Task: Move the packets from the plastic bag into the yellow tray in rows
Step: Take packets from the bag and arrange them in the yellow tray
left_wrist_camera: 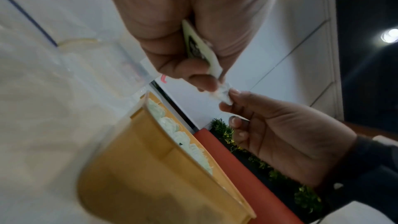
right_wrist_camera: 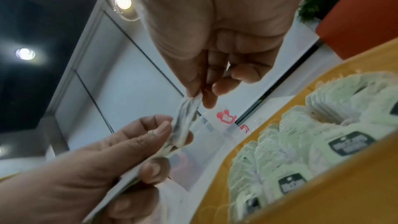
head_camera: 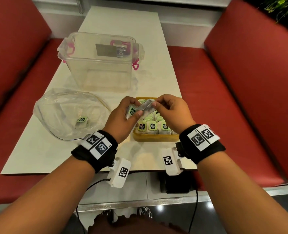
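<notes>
Both hands hold one tea-bag packet [head_camera: 144, 108] in the air above the yellow tray [head_camera: 155, 137]. My left hand [head_camera: 123, 115] grips its lower end, where the green tag [left_wrist_camera: 198, 47] sits between thumb and fingers. My right hand [head_camera: 168, 110] pinches the packet's upper corner [right_wrist_camera: 189, 106] with thumb and forefinger. The tray holds several packets [right_wrist_camera: 301, 142] standing in rows, green tags facing front. The clear plastic bag [head_camera: 68, 112] lies left of the tray with a packet [head_camera: 82, 121] still inside.
A large clear plastic box [head_camera: 99, 61] with pink latches stands behind the bag and tray on the white table [head_camera: 38, 154]. Red bench seats [head_camera: 241, 98] flank the table on both sides. A dark device [head_camera: 177, 183] lies below the table's near edge.
</notes>
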The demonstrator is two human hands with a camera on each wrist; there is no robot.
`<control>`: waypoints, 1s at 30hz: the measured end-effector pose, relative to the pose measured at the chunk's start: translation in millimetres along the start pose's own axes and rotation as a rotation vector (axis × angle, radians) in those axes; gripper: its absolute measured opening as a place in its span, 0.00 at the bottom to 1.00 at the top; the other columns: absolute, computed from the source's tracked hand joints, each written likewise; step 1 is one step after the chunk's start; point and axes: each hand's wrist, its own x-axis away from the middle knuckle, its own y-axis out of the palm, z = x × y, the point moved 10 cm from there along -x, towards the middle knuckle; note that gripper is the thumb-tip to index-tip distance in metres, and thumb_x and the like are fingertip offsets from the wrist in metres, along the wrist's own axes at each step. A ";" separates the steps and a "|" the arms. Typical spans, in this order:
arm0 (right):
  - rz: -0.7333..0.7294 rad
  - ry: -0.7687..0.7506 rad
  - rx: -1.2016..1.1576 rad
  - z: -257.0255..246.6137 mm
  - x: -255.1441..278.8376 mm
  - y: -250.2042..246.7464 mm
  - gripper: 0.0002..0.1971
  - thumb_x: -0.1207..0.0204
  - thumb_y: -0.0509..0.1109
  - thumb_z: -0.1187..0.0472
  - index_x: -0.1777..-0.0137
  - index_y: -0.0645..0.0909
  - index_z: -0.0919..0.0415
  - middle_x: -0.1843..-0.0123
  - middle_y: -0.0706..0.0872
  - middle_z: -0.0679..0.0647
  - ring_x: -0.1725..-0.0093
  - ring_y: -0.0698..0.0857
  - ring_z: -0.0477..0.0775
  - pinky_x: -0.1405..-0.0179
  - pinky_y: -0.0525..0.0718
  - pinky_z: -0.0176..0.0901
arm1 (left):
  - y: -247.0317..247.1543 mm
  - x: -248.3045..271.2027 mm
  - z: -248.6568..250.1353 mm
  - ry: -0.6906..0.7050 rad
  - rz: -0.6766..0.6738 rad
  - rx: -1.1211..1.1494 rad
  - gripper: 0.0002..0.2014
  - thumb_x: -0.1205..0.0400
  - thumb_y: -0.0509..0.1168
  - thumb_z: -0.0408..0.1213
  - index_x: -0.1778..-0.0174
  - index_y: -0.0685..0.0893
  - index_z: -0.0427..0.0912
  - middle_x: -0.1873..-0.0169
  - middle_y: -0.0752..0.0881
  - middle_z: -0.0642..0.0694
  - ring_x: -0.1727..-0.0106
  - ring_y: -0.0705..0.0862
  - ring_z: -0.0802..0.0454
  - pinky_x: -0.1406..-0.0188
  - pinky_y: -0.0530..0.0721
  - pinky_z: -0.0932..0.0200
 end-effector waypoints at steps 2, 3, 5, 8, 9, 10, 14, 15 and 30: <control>0.033 -0.011 0.068 0.7 -1.0 -4.8 0.07 0.24 0.72 0.56 0.63 0.84 0.55 0.73 0.81 0.44 0.73 0.76 0.41 0.70 0.75 0.37 | -9.7 -0.6 2.5 0.038 0.075 -0.156 0.04 0.16 0.66 0.38 0.47 0.80 0.46 0.56 0.83 0.52 0.64 0.84 0.59 0.61 0.85 0.60; 0.039 -0.010 0.095 1.4 -1.4 -5.5 0.08 0.25 0.72 0.57 0.65 0.83 0.54 0.74 0.79 0.43 0.74 0.75 0.40 0.71 0.73 0.35 | -12.5 -1.1 4.0 0.059 0.095 -0.212 0.03 0.17 0.66 0.37 0.49 0.82 0.46 0.56 0.83 0.53 0.61 0.84 0.55 0.56 0.85 0.55; 0.039 -0.011 0.137 0.9 -1.6 -5.4 0.09 0.26 0.72 0.57 0.66 0.82 0.54 0.76 0.78 0.43 0.75 0.74 0.40 0.71 0.72 0.36 | -9.6 -1.3 9.7 0.091 0.090 -0.302 0.04 0.19 0.69 0.37 0.51 0.87 0.45 0.56 0.82 0.51 0.54 0.82 0.50 0.53 0.76 0.60; -0.005 -0.014 0.166 -5.7 -0.4 3.4 0.08 0.26 0.72 0.58 0.66 0.82 0.56 0.73 0.80 0.42 0.73 0.76 0.39 0.70 0.72 0.35 | 3.4 -0.9 14.9 0.072 0.042 -0.361 0.09 0.22 0.72 0.42 0.48 0.89 0.46 0.55 0.80 0.49 0.53 0.79 0.53 0.58 0.68 0.66; -0.020 -0.012 0.168 -8.0 0.4 7.5 0.08 0.26 0.71 0.58 0.65 0.82 0.57 0.72 0.80 0.42 0.73 0.77 0.39 0.70 0.72 0.35 | 6.7 -0.6 14.9 0.051 0.035 -0.369 0.12 0.23 0.73 0.44 0.46 0.89 0.46 0.53 0.80 0.49 0.53 0.78 0.54 0.58 0.68 0.66; -0.026 -0.010 0.171 -10.9 1.4 10.1 0.08 0.26 0.71 0.58 0.65 0.82 0.58 0.72 0.81 0.43 0.72 0.78 0.39 0.71 0.72 0.34 | 9.5 -0.2 14.0 0.028 0.030 -0.372 0.14 0.24 0.74 0.45 0.44 0.88 0.46 0.52 0.79 0.49 0.53 0.78 0.55 0.57 0.68 0.66; -0.021 -0.013 0.159 -19.0 6.2 14.4 0.08 0.26 0.72 0.57 0.64 0.83 0.60 0.72 0.83 0.45 0.71 0.79 0.40 0.71 0.75 0.34 | 11.5 0.0 13.8 0.009 0.056 -0.374 0.15 0.25 0.74 0.47 0.46 0.87 0.44 0.52 0.78 0.50 0.55 0.78 0.55 0.60 0.68 0.66; -0.022 -0.015 0.148 -20.1 7.4 14.3 0.09 0.26 0.72 0.56 0.64 0.83 0.59 0.72 0.83 0.45 0.72 0.79 0.40 0.72 0.74 0.32 | 10.5 0.3 14.9 0.023 0.071 -0.376 0.14 0.24 0.73 0.46 0.47 0.87 0.43 0.54 0.78 0.51 0.55 0.78 0.54 0.60 0.68 0.66; -0.078 -0.045 0.121 -17.0 8.2 10.1 0.03 0.23 0.71 0.55 0.55 0.84 0.53 0.51 0.84 0.48 0.54 0.84 0.47 0.57 0.80 0.42 | 8.9 -3.1 8.8 0.075 0.067 -0.235 0.09 0.15 0.64 0.42 0.52 0.89 0.46 0.59 0.82 0.50 0.55 0.79 0.57 0.60 0.69 0.78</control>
